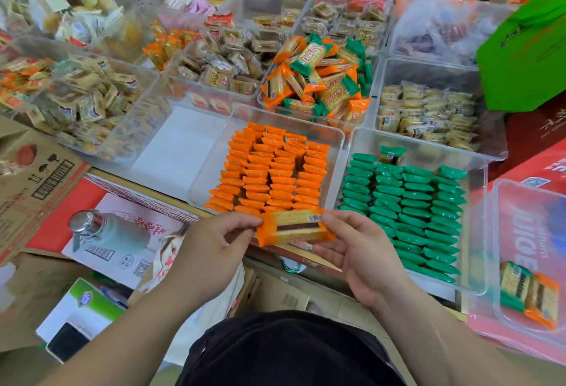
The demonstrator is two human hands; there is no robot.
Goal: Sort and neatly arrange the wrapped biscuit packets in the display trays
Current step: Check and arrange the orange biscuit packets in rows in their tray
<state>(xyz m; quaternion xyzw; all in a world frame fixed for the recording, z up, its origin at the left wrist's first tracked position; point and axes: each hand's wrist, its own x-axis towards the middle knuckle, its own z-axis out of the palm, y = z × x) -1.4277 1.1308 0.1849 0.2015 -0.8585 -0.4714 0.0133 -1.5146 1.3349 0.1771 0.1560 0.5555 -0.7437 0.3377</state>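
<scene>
I hold one orange-wrapped biscuit packet [294, 228] flat between both hands, just in front of the near edge of the trays. My left hand [214, 244] pinches its left end and my right hand [361, 251] pinches its right end. Behind it a clear tray [214, 152] holds several neat rows of orange packets [269, 177]. To the right a second clear tray [481, 226] holds rows of green packets [410, 208]. Farther back, a tray [372, 88] carries a loose mixed heap of orange and green packets [321, 79].
A clear tray at the right [502, 263] holds one green packet and one orange packet [528, 293]. More trays of other wrapped snacks fill the back and left. Cardboard boxes [36, 177] and a metal-capped bottle [101, 232] lie at the lower left. A green bag [526, 48] hangs at right.
</scene>
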